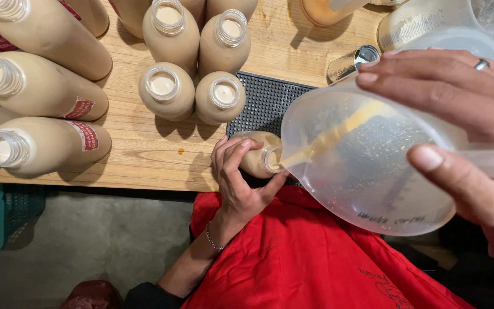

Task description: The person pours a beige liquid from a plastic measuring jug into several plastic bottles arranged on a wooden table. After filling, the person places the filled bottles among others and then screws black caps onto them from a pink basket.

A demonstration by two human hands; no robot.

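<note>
Your left hand [236, 182] is wrapped around a small bottle [260, 155], fingers curled closed on its side; the bottle stands at the very front edge of the wooden table [144, 154], on the near corner of a black ribbed mat [267, 103], so there is almost no table left between it and the drop to the floor. Your right hand [458, 126] grips a translucent plastic jug [367, 166], thumb and fingers clamped on its wall and handle; the jug is tilted, its spout touching the bottle's mouth, and a thin tan stream runs down the inside to that mouth. The jug hangs out past the table edge, over your red apron [315, 257]; below and to the left lies open grey floor [87, 240].

To the left of the mat the room is tight; two filled open bottles [192, 94] stand just beside the mat's far left corner, two more behind them, and a cluster of larger labelled bottles [41, 114] crowds the left side, reaching nearly to the front edge. Behind the jug lie a small metal cup [353, 62] and another clear jug [430, 23]; a green crate [1, 217] sits under the table at far left.
</note>
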